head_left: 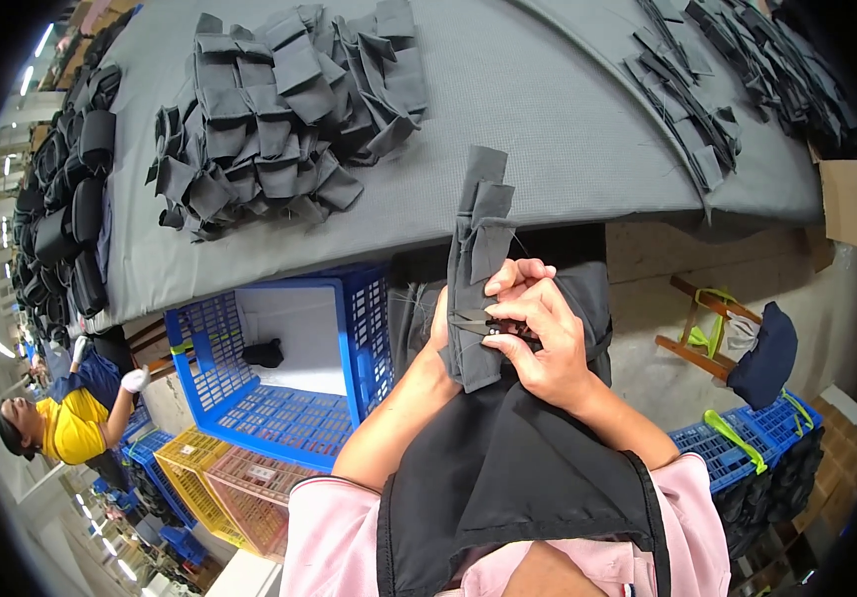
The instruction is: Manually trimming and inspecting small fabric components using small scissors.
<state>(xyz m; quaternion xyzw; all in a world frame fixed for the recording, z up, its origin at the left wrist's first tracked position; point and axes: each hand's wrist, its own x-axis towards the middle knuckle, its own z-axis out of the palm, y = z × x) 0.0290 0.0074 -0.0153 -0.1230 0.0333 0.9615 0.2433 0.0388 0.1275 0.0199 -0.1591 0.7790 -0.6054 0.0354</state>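
Upright before my chest stands a stack of dark grey fabric pieces [476,264], with some flaps folded over one another. My left hand [439,326] grips it from the left; most of those fingers are hidden behind the cloth. In my right hand [552,333] is a small pair of thread snips [508,327], its blades lying against the fabric and pointing left. Thumb and fingers wrap its dark handles. Loose threads stick out beside the cloth. A black apron [538,478] covers my front, below the stack.
On the grey-covered table [548,119] lie a large heap of grey fabric pieces [279,109] and more strips [682,109]. A blue crate [354,338] stands left, a wooden stool [692,328] right. Beyond the crates, a person in yellow [75,426] is at the far left.
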